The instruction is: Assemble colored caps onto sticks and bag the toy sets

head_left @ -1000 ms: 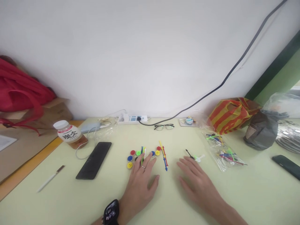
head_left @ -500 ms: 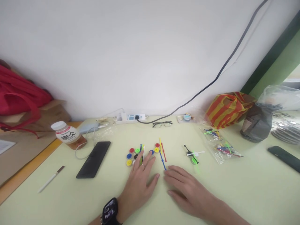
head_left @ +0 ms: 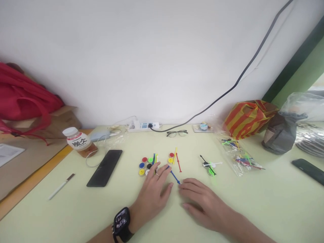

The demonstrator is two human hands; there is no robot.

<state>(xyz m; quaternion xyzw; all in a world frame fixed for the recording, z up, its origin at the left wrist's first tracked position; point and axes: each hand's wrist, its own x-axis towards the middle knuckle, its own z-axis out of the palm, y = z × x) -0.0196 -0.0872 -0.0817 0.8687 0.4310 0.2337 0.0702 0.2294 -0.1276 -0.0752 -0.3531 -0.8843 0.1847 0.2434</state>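
Note:
My left hand (head_left: 157, 190), fingers spread flat, has its index fingertip at the upper end of a blue plastic arrow (head_left: 174, 176). The fingertips of my right hand (head_left: 202, 202) are by the arrow's lower end; its fingers are stretched and the thumb apart. Beyond my left fingertips lie small round discs, among them a yellow disc (head_left: 141, 172), a blue disc (head_left: 141, 165) and a black disc (head_left: 149, 166), beside a bunch of coloured arrows (head_left: 155, 158). My fingers partly hide these. Farther right are a red disc (head_left: 171, 155), a yellow arrow (head_left: 175, 156) and a red arrow (head_left: 179, 162).
Right of my hands lies a group of black, white and green pieces (head_left: 209, 166), with bagged pieces (head_left: 240, 157) beyond. Glasses (head_left: 177, 133) and a power strip (head_left: 144, 126) sit by the wall. A black phone (head_left: 104, 168), bottle (head_left: 79, 142) and white pen (head_left: 61, 186) stand left.
The blue arrow has turned, its upper end swinging left to my left index fingertip. The blue disc seen by that fingertip is out of sight. The whole view has shifted slightly.

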